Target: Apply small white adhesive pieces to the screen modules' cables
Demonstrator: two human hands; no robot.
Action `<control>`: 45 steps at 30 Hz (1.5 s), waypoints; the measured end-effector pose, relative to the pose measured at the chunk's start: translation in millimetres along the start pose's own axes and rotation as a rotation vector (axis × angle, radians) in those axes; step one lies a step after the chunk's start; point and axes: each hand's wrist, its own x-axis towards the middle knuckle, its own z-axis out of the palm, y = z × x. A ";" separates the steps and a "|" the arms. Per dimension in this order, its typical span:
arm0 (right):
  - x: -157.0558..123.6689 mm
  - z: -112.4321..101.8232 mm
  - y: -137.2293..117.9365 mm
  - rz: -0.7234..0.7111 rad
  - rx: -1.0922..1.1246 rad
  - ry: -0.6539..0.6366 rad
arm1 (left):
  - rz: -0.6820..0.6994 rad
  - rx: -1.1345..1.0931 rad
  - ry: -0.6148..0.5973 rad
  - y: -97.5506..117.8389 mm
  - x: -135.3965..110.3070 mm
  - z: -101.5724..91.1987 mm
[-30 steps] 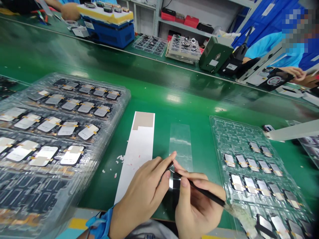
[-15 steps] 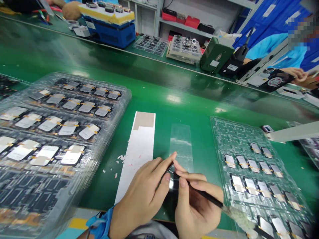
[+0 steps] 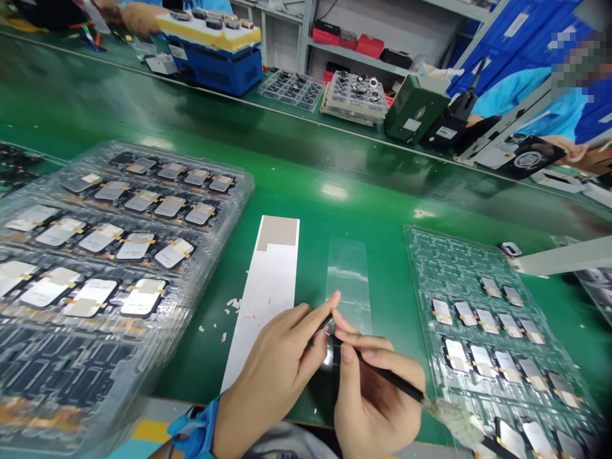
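Note:
My left hand (image 3: 282, 350), with a blue band at its wrist, is closed on a small dark flat piece (image 3: 323, 324), mostly covered by the fingers. My right hand (image 3: 377, 389) pinches a slim black stick-like tool (image 3: 394, 380), its pale tip against the piece and a whitish-green wad (image 3: 454, 421) wrapped round its rear part. The fingertips of both hands meet. Behind them lies a clear plastic strip (image 3: 347, 268) on the green table. Left of the strip is a long white sheet (image 3: 272, 280) with a beige patch at its far end.
A stack of clear trays (image 3: 210, 268) holding small screen-like parts stands at left. Another clear tray (image 3: 444, 255), partly filled with similar parts, lies at right. White scraps (image 3: 233, 304) dot the table. Across a raised ledge are a blue box (image 3: 215, 67), a green box (image 3: 415, 108) and other people's hands.
The tool's tip has shifted slightly against the dark piece, and the right hand has tilted a little left. The left thumb has bent slightly. The view has moved marginally.

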 end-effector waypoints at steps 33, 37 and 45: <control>81.9 -141.4 9.4 0.657 -0.630 -0.095 | -0.060 -0.292 0.122 0.2 -11.0 -22.7; 129.8 -200.5 25.8 0.772 -0.859 0.035 | -0.085 -0.419 0.200 1.7 -13.7 -23.9; 185.7 -213.4 71.3 0.803 -1.120 0.029 | -0.137 -0.424 0.288 -0.3 -5.2 -16.1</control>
